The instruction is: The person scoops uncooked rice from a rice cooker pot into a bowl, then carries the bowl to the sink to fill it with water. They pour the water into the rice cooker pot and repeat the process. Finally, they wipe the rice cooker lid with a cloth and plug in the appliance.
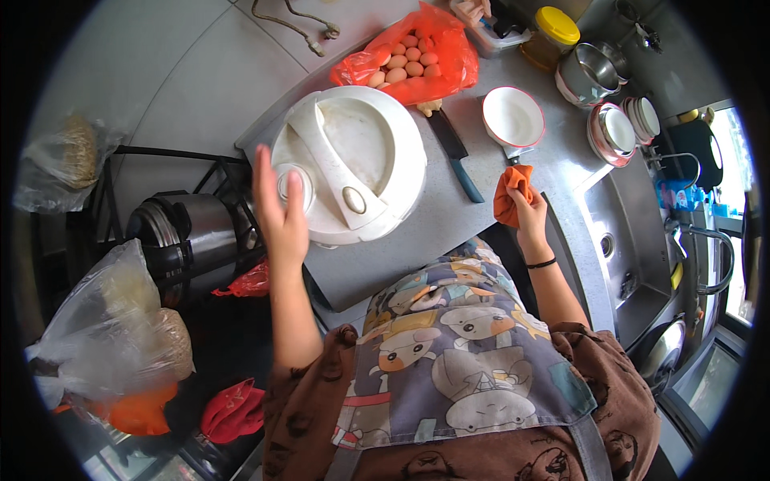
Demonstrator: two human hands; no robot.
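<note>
A white rice cooker point(361, 132) with a handle across its lid stands on the grey counter point(385, 264) before me. My left hand point(278, 207) is raised at the cooker's left side, fingers apart, beside the round steam vent point(296, 187); whether it touches the lid I cannot tell. My right hand point(530, 207) grips a bunched orange cloth point(510, 195) near the counter's front edge. Just beyond the cloth is a white bowl point(514, 114) with a red rim. Between bowl and cooker lies a kitchen knife point(452, 147) with a blue handle.
Behind the cooker, a red plastic bag point(448, 66) holds several brown eggs point(397, 62). A yellow-lidded jar point(550, 36), steel pots point(592, 69) and stacked bowls point(613, 132) stand back right. The sink point(625, 240) is at right. A black rack with a metal pressure cooker point(207, 228) is at left.
</note>
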